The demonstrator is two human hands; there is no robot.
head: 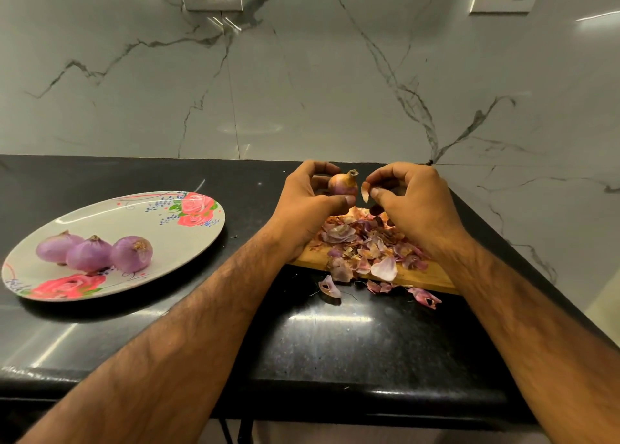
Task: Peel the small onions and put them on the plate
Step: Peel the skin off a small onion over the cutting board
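Black counter lies bare between my left hand and the plate well to its left, where three peeled onions sit near the rim closest to me. That hand's curled fingers hold an onion above the board; my right hand, just beside, pinches a skin flake. Peels spill over the board's near edge below my wrists.

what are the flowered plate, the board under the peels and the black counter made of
Round rose-printed plate: probably melamine or glazed ceramic, glossy, with sharp highlights. Tan cutting board: wood, matte, faint grain. Black countertop: polished speckled stone, likely granite, mirroring light.
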